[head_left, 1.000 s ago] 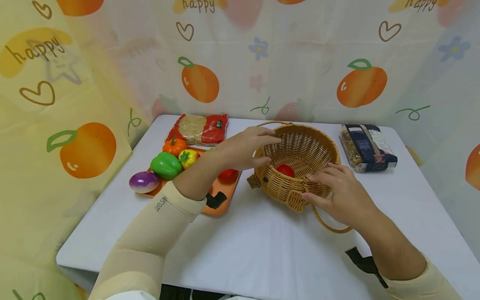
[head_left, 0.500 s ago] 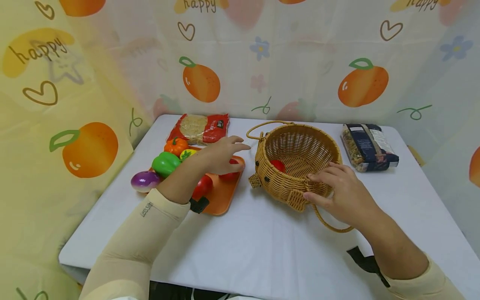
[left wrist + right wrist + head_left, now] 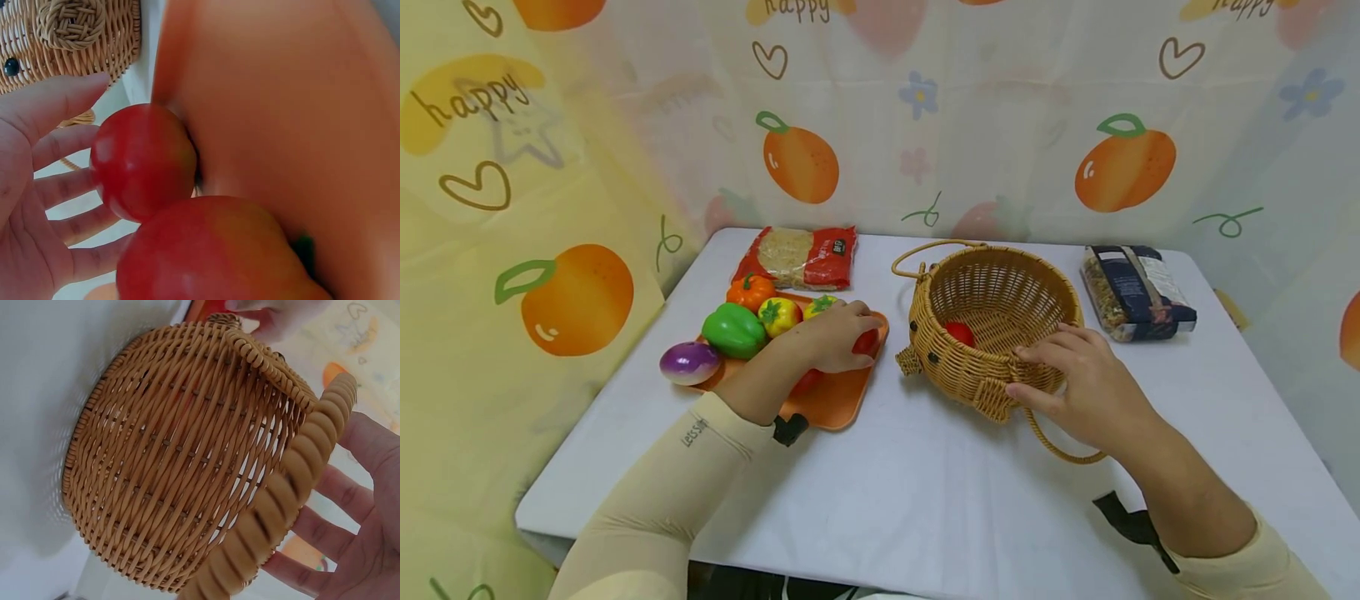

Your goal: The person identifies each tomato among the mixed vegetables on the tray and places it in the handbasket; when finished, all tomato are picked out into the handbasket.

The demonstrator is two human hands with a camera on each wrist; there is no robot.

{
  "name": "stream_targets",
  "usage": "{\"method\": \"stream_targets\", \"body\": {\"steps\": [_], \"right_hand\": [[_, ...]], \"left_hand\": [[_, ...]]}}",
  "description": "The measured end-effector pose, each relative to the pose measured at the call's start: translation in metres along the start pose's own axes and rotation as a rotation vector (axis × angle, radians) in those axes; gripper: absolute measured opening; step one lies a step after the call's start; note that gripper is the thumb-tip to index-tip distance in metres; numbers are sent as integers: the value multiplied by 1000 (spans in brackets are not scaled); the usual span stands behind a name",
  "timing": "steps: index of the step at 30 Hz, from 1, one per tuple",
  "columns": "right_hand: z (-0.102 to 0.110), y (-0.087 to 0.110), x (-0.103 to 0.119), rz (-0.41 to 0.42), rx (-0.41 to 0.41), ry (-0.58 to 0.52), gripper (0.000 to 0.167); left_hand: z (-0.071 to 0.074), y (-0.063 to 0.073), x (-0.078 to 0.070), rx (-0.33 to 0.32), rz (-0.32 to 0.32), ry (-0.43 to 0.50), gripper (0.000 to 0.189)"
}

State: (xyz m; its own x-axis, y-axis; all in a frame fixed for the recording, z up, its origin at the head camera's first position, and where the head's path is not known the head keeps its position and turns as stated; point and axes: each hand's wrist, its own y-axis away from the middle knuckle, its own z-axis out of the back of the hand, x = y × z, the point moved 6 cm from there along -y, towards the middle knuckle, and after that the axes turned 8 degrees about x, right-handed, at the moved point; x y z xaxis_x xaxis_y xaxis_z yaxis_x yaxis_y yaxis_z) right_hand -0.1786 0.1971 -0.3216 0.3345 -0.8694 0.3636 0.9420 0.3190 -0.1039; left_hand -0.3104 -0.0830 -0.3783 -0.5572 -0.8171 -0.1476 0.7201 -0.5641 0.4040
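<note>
My left hand point(image 3: 831, 340) reaches over the orange tray point(image 3: 842, 398). Its spread fingers lie along one side of a smooth red round fruit point(image 3: 144, 162), while the thumb stands apart from it in the left wrist view. A second red fruit point(image 3: 200, 256) sits beside the first. With my right hand point(image 3: 1078, 387) I hold the near right rim of a wicker basket point(image 3: 962, 371) that has an animal face. One red fruit point(image 3: 958, 334) lies inside the basket. The basket's looped handle point(image 3: 275, 506) crosses in front of my right fingers in the right wrist view.
On the tray are a green pepper point(image 3: 733, 331), an orange pepper point(image 3: 750, 293) and yellow vegetables point(image 3: 779, 317). A purple eggplant point(image 3: 690, 363) overhangs its left edge. A red-ended bag point(image 3: 797, 258) lies behind; a dark-blue package point(image 3: 1137, 293) lies right of the basket.
My left hand has moved left from over the basket to the tray, then down at the red fruit. The red fruit in the basket has shifted slightly left. My right hand stays at the rim.
</note>
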Motion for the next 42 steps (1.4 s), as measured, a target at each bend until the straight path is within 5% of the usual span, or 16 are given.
{"method": "stream_targets", "body": {"steps": [10,23,32,42], "right_hand": [[0,0,1,18,-24,-1,44],[1,1,0,23,-33,-6,43],[0,1,0,21,-18,-7,42],[0,1,0,16,-13,-10,42]], "left_hand": [[-4,0,4,-17,30,42,54],[-4,4,5,-79,-36,44,50],[1,8,4,-193,-99,59,46],[15,15,3,-296,-101,146,49]]}}
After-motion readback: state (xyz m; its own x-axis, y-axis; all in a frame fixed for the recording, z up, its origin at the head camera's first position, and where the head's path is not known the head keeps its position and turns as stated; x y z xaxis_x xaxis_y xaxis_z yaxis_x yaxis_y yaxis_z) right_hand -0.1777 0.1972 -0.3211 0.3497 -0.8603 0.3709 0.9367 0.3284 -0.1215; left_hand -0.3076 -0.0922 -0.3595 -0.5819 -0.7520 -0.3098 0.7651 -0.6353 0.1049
